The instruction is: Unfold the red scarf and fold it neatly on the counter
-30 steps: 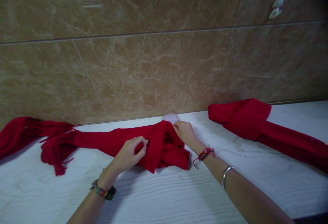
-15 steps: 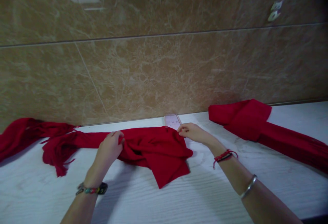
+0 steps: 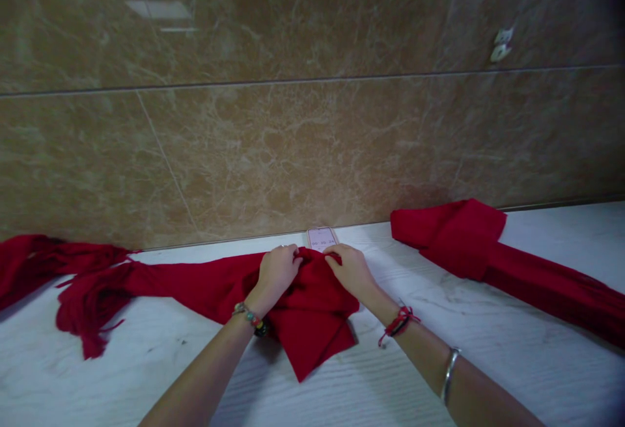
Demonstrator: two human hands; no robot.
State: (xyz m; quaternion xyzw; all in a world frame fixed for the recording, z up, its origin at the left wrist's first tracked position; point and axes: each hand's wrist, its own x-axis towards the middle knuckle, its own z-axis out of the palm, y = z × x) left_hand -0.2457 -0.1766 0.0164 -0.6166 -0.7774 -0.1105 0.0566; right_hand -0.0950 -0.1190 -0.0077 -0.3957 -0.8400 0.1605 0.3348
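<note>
A long red scarf (image 3: 195, 280) lies across the white wood-grain table (image 3: 488, 362), bunched and folded in the middle, its fringed end (image 3: 81, 313) trailing off to the left. My left hand (image 3: 277, 269) is closed on the top edge of the bunched part. Close beside it, my right hand (image 3: 350, 267) pinches the same edge of cloth. A folded corner (image 3: 312, 345) of the scarf points toward me below both hands.
A second red scarf (image 3: 488, 258) lies folded at the right, running off to the frame's right edge. More red fringed cloth (image 3: 34, 264) sits at the far left. A small pink phone (image 3: 321, 237) rests against the brown marble wall (image 3: 293, 140) just behind my hands.
My left hand moved right along the scarf and now meets my right hand at the top edge. The cloth in the middle is gathered tighter under both hands.
</note>
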